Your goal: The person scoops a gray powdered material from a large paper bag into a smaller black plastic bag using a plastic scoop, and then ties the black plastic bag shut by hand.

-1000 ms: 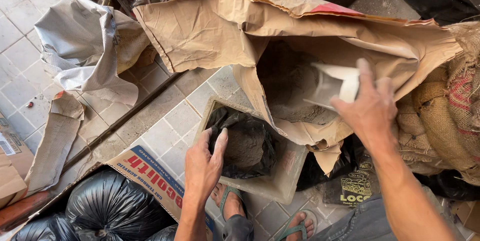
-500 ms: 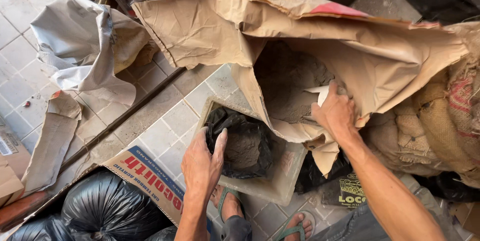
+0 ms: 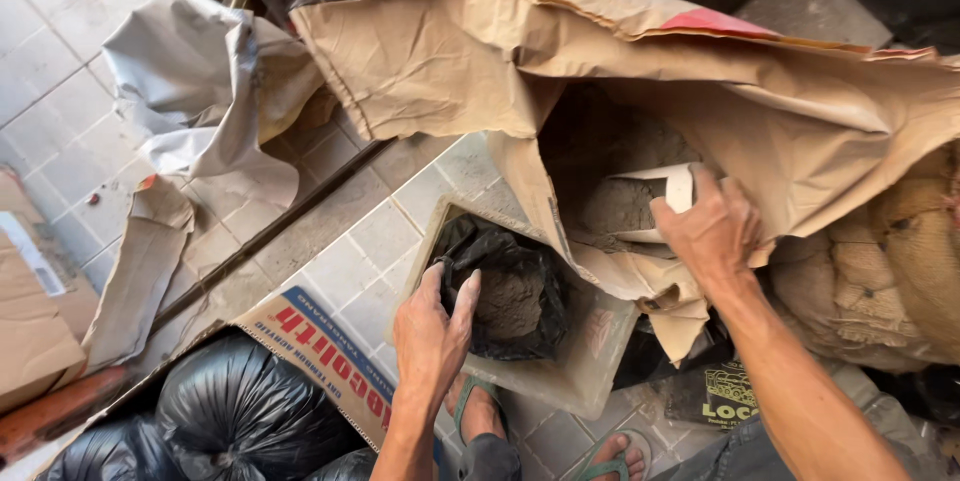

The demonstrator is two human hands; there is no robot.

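Crouched over a tiled floor (image 3: 60,71) crowded with litter. Far left of the pale tub (image 3: 590,361) lay a crumpled grey sack (image 3: 190,71), and nearer it some black rubbish bags (image 3: 240,411). Pinched the rim of the black bag (image 3: 510,281), which sat inside the tub, with the left hand (image 3: 432,326) to hold it open. Above and right of the tub gaped a torn brown paper sack (image 3: 480,61). Gripped a white scoop (image 3: 660,196) in the right hand (image 3: 712,231), dug into grey powder (image 3: 620,206) at the sack's mouth. Further right slumped a burlap sack (image 3: 900,271).

Risked, probably, powder spilling onto the floor from a tilted scoop, or the bag's rim slipping from that pinch and folding shut.
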